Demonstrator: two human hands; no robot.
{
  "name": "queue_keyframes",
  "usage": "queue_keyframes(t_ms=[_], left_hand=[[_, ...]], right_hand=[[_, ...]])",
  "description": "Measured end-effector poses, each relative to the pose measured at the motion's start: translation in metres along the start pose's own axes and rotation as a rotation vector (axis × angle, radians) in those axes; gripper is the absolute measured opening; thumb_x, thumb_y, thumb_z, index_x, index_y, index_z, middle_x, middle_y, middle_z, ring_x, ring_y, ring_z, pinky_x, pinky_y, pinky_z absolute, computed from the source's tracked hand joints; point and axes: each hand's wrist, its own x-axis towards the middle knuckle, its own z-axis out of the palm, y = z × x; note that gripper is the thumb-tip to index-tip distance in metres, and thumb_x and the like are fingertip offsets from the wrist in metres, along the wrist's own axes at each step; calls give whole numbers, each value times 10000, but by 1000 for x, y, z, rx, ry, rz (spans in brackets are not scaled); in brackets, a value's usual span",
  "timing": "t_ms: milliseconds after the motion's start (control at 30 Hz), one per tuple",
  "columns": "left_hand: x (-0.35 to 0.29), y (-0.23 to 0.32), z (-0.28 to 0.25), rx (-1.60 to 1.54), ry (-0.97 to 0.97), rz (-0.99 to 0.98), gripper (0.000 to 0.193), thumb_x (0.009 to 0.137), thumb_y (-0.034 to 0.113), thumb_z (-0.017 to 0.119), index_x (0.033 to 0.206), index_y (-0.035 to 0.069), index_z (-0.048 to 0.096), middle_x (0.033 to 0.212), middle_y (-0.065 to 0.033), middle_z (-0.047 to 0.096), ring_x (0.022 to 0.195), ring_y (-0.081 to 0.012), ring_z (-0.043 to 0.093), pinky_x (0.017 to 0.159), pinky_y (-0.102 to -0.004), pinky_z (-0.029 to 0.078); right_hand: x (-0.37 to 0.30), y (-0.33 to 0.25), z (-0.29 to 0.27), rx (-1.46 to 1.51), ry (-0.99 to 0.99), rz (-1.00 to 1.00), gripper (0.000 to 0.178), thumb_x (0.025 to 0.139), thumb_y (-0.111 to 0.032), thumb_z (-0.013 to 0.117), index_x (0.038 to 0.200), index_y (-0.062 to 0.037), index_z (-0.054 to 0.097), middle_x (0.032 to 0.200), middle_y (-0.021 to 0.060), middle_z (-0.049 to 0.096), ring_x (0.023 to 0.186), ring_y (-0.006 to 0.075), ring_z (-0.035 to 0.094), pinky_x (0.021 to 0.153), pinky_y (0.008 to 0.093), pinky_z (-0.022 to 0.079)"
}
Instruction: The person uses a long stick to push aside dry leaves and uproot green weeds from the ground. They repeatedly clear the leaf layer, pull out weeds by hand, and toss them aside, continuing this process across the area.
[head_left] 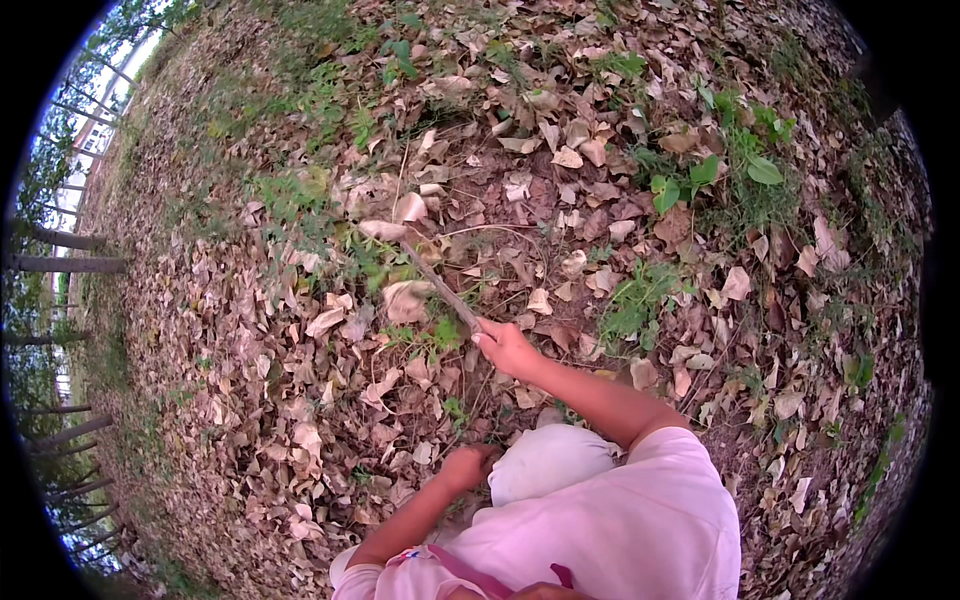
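Note:
My right hand (pixel 508 348) is closed round the near end of a brown wooden stick (pixel 442 286). The stick slants away to the upper left, and its far end reaches in among dry leaves and a few green weeds (pixel 378 268). Pale curled leaves (pixel 383 230) lie by that end, so its tip is hard to make out. Lower down, my left hand (pixel 466 467) is beside my light-coloured knee (pixel 552 462). It looks rounded, but its fingers are turned away from view, and I cannot see whether it holds anything.
Dry brown leaves (pixel 250 400) cover the ground all around. Green broad-leaved plants (pixel 735 170) grow at the upper right, with a low feathery weed (pixel 640 300) nearer my right arm. Tree trunks (pixel 70 264) stand along the far left edge. Bare reddish soil (pixel 510 200) shows ahead.

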Motion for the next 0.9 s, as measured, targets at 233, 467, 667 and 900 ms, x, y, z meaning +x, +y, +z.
queue_keyframes(t_ms=[233,467,667,900], left_hand=[[10,-9,-1,6,41,-1,358,794,292,536,1111,126,556,1003,-144,599,889,-318,581,759,-400,473],[-4,-12,0,-66,111,22,360,800,286,534,1113,107,554,1042,-139,591,923,-303,573,785,-385,467],[-22,-22,10,-70,108,-61,360,798,285,538,1110,107,554,1040,-133,591,929,-299,570,790,-393,465],[-33,-33,27,-76,141,-39,352,801,301,538,1104,122,563,1029,-128,594,924,-300,569,780,-394,466]], right_hand=[[-19,-23,-62,435,316,188,418,883,-130,480,1285,-37,411,618,-33,466,461,40,380,400,182,311],[-16,15,-94,264,482,70,364,900,-141,456,1241,-14,445,624,-2,505,428,44,396,385,183,339],[-80,99,-70,-321,630,-17,374,887,-163,466,1209,26,449,741,-1,507,597,36,406,532,198,358],[-67,15,-54,-76,726,-92,387,887,-137,442,1246,6,418,693,-28,435,571,29,367,484,189,320]])
